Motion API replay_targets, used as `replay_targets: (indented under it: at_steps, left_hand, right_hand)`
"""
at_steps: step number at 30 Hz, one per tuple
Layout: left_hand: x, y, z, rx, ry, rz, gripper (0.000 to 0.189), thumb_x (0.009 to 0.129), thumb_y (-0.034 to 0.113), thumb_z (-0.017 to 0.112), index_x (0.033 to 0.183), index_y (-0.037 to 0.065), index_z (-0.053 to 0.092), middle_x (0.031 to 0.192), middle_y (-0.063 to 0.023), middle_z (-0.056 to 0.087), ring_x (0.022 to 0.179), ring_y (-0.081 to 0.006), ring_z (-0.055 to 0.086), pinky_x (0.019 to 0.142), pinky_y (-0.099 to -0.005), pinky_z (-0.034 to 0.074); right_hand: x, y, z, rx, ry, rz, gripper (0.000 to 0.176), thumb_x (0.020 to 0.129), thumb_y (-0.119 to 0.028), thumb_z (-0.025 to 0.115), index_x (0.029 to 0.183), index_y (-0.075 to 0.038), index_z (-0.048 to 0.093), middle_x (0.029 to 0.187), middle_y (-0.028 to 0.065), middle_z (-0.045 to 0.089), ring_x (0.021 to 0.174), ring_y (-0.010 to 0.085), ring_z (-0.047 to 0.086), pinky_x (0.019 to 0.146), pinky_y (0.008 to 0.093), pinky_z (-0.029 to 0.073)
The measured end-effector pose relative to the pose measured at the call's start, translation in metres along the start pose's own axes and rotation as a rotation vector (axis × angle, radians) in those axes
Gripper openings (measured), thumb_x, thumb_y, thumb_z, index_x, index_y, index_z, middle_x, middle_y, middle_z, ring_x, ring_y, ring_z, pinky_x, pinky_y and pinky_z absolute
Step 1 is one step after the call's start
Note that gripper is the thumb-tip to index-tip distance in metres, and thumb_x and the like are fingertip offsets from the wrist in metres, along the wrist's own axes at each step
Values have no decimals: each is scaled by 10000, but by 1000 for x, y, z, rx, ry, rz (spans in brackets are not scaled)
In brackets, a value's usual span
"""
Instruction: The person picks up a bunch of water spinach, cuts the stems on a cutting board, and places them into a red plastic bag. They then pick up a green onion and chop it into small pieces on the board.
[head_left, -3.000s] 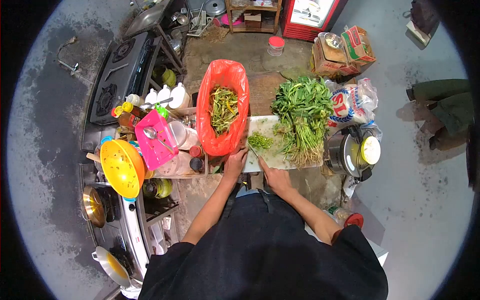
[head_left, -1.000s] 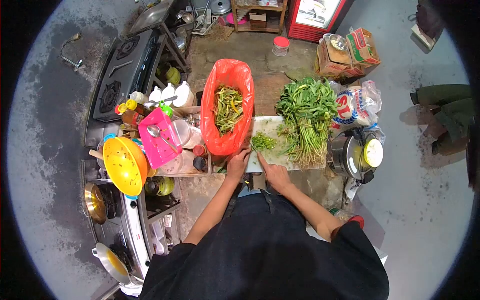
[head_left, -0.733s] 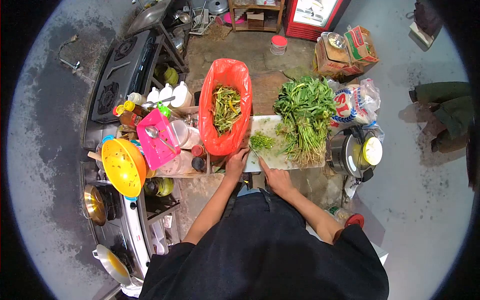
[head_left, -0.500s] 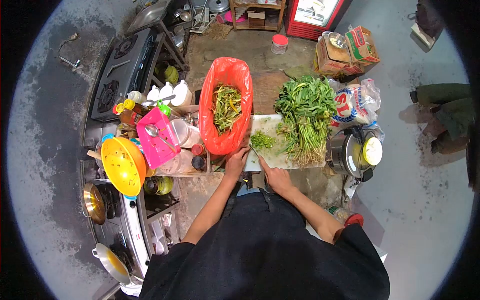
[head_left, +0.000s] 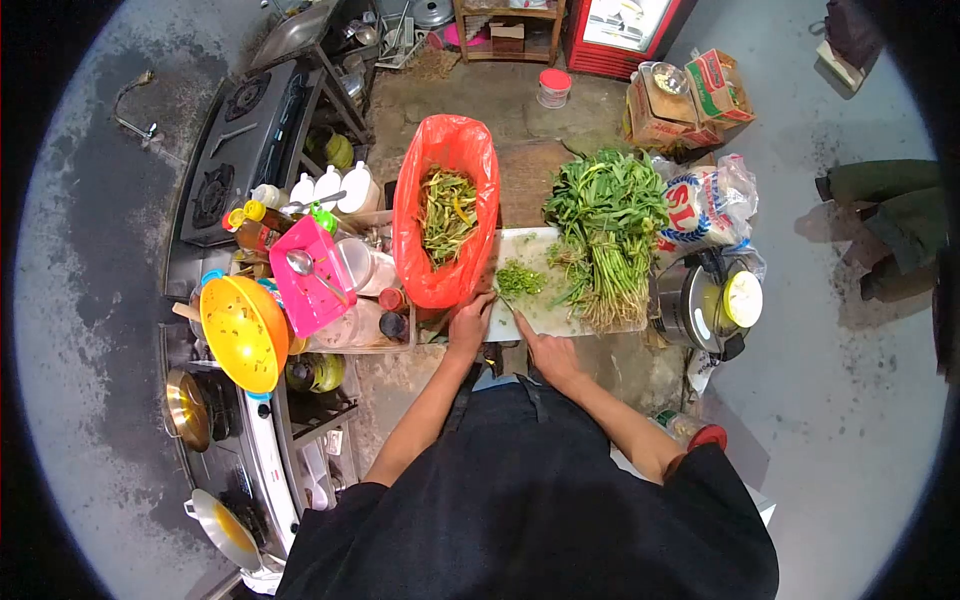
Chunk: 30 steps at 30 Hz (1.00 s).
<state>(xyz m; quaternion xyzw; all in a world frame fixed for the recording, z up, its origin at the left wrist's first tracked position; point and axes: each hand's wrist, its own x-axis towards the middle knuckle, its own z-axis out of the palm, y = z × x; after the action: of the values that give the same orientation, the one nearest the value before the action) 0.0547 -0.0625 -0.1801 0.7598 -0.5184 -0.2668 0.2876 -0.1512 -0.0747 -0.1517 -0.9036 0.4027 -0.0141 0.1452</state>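
Observation:
A white cutting board (head_left: pixel 510 326) lies in front of me with a small heap of chopped greens (head_left: pixel 521 279) on its left part. My right hand (head_left: pixel 550 352) is closed around a knife, index finger stretched toward the blade (head_left: pixel 507 304), just below the heap. At the board's left edge, my left hand (head_left: pixel 470 324) has its fingers curled together beside the blade; whatever they hold is hidden. A big bunch of leafy greens with stems (head_left: pixel 607 225) covers the board's right side. Above my left hand stands a red plastic bag (head_left: pixel 412 200) holding cut leaf scraps (head_left: pixel 450 215).
Left are a pink basket (head_left: pixel 312 268), a yellow colander (head_left: pixel 237 325), bottles and a stove (head_left: pixel 245 150). Right of the greens stand a lidded pot (head_left: pixel 680 305) and a printed sack (head_left: pixel 700 205). Another person's leg (head_left: pixel 885 190) shows at far right.
The view has shifted slightly, so the surroundings sit a little further left. Both hands, the knife and the chopped heap look nearly the same.

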Motion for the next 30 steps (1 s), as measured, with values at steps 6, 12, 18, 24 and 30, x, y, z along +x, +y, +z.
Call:
replay_targets:
  at_steps: [6, 12, 18, 24, 30]
  left_hand:
    - [1, 16, 0, -155, 158, 299, 167, 907, 119, 677, 1060, 56, 696, 1015, -130, 711, 874, -359, 696, 715, -430, 548]
    - [-1, 17, -2, -5, 116, 286, 157, 899, 89, 672, 1043, 27, 679, 1041, -95, 681, 848, -360, 692, 705, -437, 543]
    - [-2, 16, -7, -36, 72, 339, 173, 933, 119, 639, 1076, 27, 670, 1077, -94, 649, 855, -369, 679, 712, -451, 532]
    - [-3, 17, -7, -48, 90, 343, 206, 898, 60, 662, 1098, 14, 677, 1066, -108, 662, 881, -362, 687, 726, -437, 541]
    - [-3, 18, -4, -77, 117, 329, 185, 894, 52, 665, 1074, 11, 677, 1047, -118, 670, 879, -366, 689, 727, -437, 538]
  right_hand:
    - [8, 7, -10, 11, -59, 111, 785, 902, -120, 536, 1603, -220, 196, 706, 175, 693, 602, 352, 682, 557, 485, 546]
    - [-4, 1, -25, 76, -16, 46, 762, 908, -189, 579, 1590, -216, 239, 685, 176, 686, 576, 355, 673, 529, 492, 535]
    - [-8, -5, -28, 28, -41, 41, 767, 903, -185, 581, 1589, -195, 239, 668, 157, 685, 565, 337, 674, 523, 485, 536]
    - [4, -4, -4, -2, -22, 54, 789, 885, -149, 574, 1594, -178, 230, 676, 140, 687, 557, 313, 671, 525, 466, 541]
    - [12, -1, 3, -13, 15, 34, 822, 856, -129, 583, 1596, -178, 229, 674, 136, 687, 554, 301, 673, 523, 454, 541]
